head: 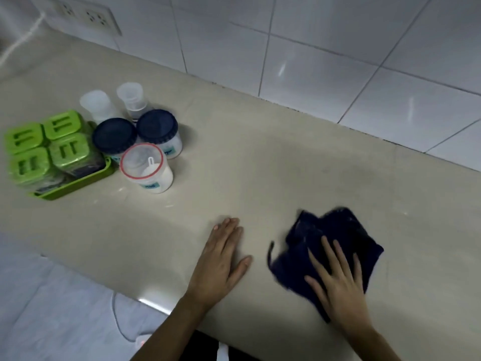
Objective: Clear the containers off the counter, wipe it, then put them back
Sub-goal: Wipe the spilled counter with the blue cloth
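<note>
Right hand (338, 280) flat on crumpled cloth (328, 246); left hand (221, 261) flat on counter (260, 165).

My dark blue cloth (328, 241) lies crumpled near the counter's (260, 165) front edge; containers (135, 142) cluster at its left end.

A wall of glossy white tiles (325, 56) with dark grout lines runs behind the beige desk (260, 157), catching soft glints of light. A white double power socket (86, 15) sits on it at upper left. Pale floor (52, 308) shows at lower left.
</note>
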A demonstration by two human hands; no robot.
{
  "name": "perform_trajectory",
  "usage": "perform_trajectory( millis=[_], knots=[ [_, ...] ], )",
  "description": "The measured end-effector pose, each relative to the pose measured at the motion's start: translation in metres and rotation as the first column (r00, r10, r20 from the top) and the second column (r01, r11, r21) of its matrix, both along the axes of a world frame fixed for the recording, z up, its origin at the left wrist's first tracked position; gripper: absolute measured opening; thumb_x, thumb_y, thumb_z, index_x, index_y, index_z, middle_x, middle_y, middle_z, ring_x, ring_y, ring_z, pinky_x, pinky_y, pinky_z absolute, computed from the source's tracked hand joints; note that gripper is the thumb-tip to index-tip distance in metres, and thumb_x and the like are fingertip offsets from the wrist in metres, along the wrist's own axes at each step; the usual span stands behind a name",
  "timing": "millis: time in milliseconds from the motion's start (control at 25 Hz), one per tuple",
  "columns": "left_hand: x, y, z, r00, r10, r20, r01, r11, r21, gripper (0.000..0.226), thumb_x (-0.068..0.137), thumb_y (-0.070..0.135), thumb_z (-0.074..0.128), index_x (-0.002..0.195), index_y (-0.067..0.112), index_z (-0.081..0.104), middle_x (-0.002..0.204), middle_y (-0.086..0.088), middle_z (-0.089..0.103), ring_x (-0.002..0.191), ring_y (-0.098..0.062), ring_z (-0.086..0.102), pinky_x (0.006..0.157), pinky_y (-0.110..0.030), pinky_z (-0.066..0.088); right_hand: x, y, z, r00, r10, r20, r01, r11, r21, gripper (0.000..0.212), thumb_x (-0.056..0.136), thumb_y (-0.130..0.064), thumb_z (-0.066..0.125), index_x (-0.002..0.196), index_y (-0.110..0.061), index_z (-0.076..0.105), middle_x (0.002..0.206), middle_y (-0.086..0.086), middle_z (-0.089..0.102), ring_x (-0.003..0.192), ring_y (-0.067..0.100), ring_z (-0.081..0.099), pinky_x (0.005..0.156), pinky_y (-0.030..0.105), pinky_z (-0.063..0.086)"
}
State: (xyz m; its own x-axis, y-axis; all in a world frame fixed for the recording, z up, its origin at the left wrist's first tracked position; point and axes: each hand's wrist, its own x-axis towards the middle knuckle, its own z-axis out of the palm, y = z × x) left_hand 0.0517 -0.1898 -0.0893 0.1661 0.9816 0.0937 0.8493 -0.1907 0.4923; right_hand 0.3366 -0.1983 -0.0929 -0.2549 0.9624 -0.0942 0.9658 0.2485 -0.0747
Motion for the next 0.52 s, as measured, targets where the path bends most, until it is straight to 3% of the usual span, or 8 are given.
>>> perform_trajectory(
  millis=[80,200,320,400,520],
  knots=[
    [-0.012,0.000,0.000,0.998,0.032,-0.051,-0.032,0.999,0.005,0.058,0.094,0.042,0.049,0.141,0.008,0.042,0.153,-0.007,0.035,0.145,-0.019,0.024,0.120,-0.041,0.018,0.017,-0.032,0.003,0.997,0.074,0.013,-0.074,0.997,0.016,0.058,0.097,-0.056,0.012,0.145,-0.029,0.031,0.161,0.001,0.009,0.144,0.027,0.020,0.108,0.060,0.025],
    [-0.038,-0.007,-0.005,0.994,0.051,-0.093,-0.051,0.999,0.003,0.056,0.094,0.037,0.045,0.137,0.002,0.044,0.150,-0.013,0.039,0.143,-0.023,0.027,0.121,-0.040,0.015,-0.001,-0.043,0.006,0.988,-0.151,0.027,0.151,0.988,-0.026,0.061,0.096,-0.058,0.010,0.142,-0.027,0.036,0.160,0.003,0.013,0.144,0.030,0.020,0.107,0.064,0.024],
    [-0.046,-0.008,-0.004,0.994,0.105,0.018,-0.105,0.994,-0.017,0.051,0.096,0.032,0.044,0.135,0.000,0.045,0.148,-0.015,0.040,0.142,-0.025,0.028,0.121,-0.040,0.013,-0.064,-0.026,0.012,0.957,-0.289,-0.003,0.288,0.954,-0.083,0.066,0.091,-0.067,0.016,0.145,-0.033,0.030,0.160,0.008,0.011,0.146,0.035,0.008,0.112,0.066,0.007],
    [-0.045,-0.008,0.000,0.973,0.179,0.148,-0.174,0.984,-0.043,0.048,0.097,0.030,0.042,0.135,0.001,0.044,0.148,-0.014,0.040,0.142,-0.024,0.029,0.121,-0.042,0.013,-0.101,-0.015,0.009,0.987,-0.154,-0.036,0.149,0.984,-0.102,0.068,0.087,-0.071,0.022,0.147,-0.039,0.020,0.161,0.005,0.002,0.147,0.034,-0.003,0.112,0.065,-0.002],
    [-0.053,-0.010,0.003,0.974,0.147,0.173,-0.142,0.989,-0.043,0.049,0.099,0.032,0.034,0.137,0.002,0.042,0.149,-0.013,0.038,0.142,-0.024,0.027,0.121,-0.045,0.014,-0.137,-0.008,0.006,0.999,0.004,-0.035,-0.007,0.997,-0.081,0.064,0.090,-0.068,0.022,0.147,-0.039,0.019,0.161,0.005,0.006,0.147,0.033,0.001,0.112,0.067,0.007]
  ],
)
